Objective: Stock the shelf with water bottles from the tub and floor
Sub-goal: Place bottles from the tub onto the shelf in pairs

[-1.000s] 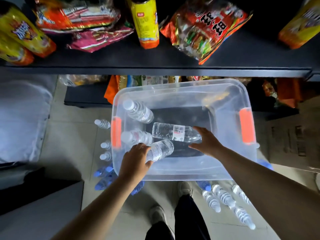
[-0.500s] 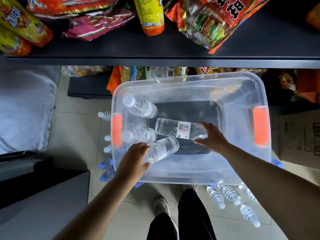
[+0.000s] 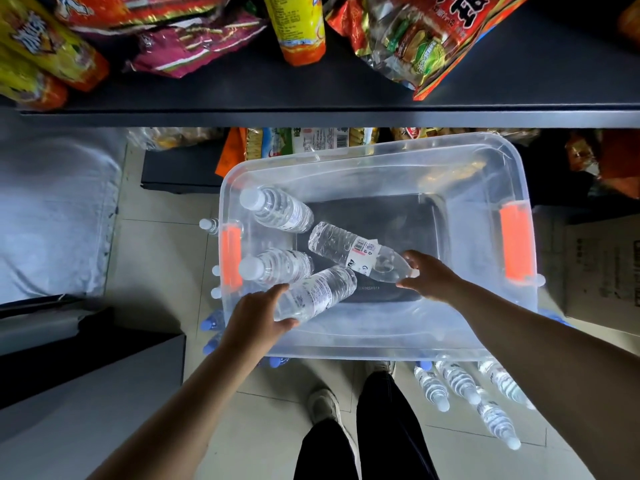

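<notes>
Both hands are down inside the clear tub [image 3: 381,337], one bottle apiece. The left hand [image 3: 258,318] is wrapped around the cap end of a lying bottle [image 3: 317,292], fingers curled over the top and thumb underneath, which looks like a grip meant for lifting it straight out. The right hand [image 3: 427,280] pinches the neck of a second bottle [image 3: 353,251] that lies slantwise across the tub floor, label up; taking it by the narrow end seems the quickest hold. Two more bottles [image 3: 277,211] lean against the left wall by the orange handle [image 3: 231,258]. Further bottles lie on the floor [image 3: 460,384] by the person's feet. Above, the dark shelf [image 3: 346,88] holds snack bags [image 3: 415,39] and a yellow bottle [image 3: 298,26], with bare room between.
</notes>
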Tool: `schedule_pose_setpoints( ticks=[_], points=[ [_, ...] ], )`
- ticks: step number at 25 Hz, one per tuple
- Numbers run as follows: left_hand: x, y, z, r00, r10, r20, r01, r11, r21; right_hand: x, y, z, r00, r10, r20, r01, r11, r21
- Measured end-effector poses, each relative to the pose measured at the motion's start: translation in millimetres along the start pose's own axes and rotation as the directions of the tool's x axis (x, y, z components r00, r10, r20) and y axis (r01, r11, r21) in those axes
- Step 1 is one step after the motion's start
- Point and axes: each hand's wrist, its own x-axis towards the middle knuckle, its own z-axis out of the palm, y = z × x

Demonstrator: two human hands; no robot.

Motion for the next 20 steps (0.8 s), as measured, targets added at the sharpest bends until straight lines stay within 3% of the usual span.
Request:
schedule_pose_setpoints(
  ticks=[5,11,14,20],
  points=[
    [-9.8,19.2,3.9,0.985,-0.134,-0.109,0.114,0.978,-0.177,-16.9,-13.6,-10.2,0.998,-0.015,-0.060,0.022,0.993,0.113],
    [-6.2,37.3,7.0,0.951,-0.234,-0.202,0.148,0.919,-0.366,-32.6,-55.6,-25.4,0.922,-0.046,-0.384,0.115,0.980,0.160],
    [-6.1,45.9,6.0,0.962,-0.158,-0.221,0.076,0.937,-0.341,-44.7,-82.1,-23.2,0.860,-0.040,-0.509,0.148,0.974,0.174],
    [-29.3,58.1,-37.9,0.954,0.054,-0.296,-0.152,0.936,-0.318,-97.7,-125.1,-37.7,0.789,-0.303,-0.535,0.262,0.953,-0.154]
  ],
)
